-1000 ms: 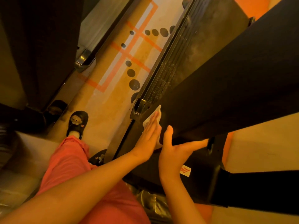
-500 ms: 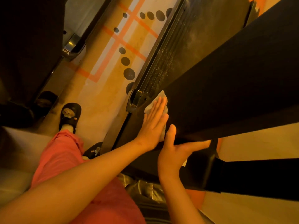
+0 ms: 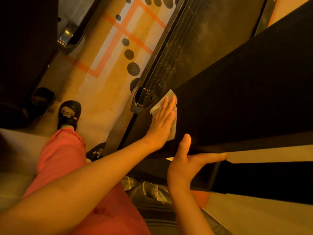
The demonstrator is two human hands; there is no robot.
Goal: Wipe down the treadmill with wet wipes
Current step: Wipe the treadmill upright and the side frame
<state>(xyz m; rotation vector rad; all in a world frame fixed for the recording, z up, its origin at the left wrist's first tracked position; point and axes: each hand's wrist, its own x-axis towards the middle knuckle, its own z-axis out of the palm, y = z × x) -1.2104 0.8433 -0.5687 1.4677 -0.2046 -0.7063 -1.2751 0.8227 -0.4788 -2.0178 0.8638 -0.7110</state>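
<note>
Head view, taken from left to right. Far left: a tall dark shape sunk in shadow, perhaps another machine, too dim to tell. Beneath it, a black clog-style shoe (image 3: 69, 114) with a small bear charm on top, planted on a pale floor mat (image 3: 101, 102) printed with orange lines and dark round dots. Next along, a pink trouser leg (image 3: 62, 158) running down toward the bottom edge (a second dark shoe (image 3: 96, 151) peeking out just beside it, half hidden by the forearm).

Then the black treadmill (image 3: 245, 99): a silvery metal end cap (image 3: 141, 100) at the near end of a dusty ribbed side rail (image 3: 169, 65), with a broad black slab slanting across the upper right.

Just right of the end cap, the left hand (image 3: 162, 122) laid flat, fingers straight and close together, pressing a crumpled white wet wipe (image 3: 173, 131) against the face of the black slab near its lower corner. Wipe edges showing above the fingertips and past the little-finger side.

Just beside and below, apart from the wipe, the right hand (image 3: 184, 167) braced on the same slab: thumb upright on the face, fingers stretched straight along the lower edge, nothing clasped.
</note>
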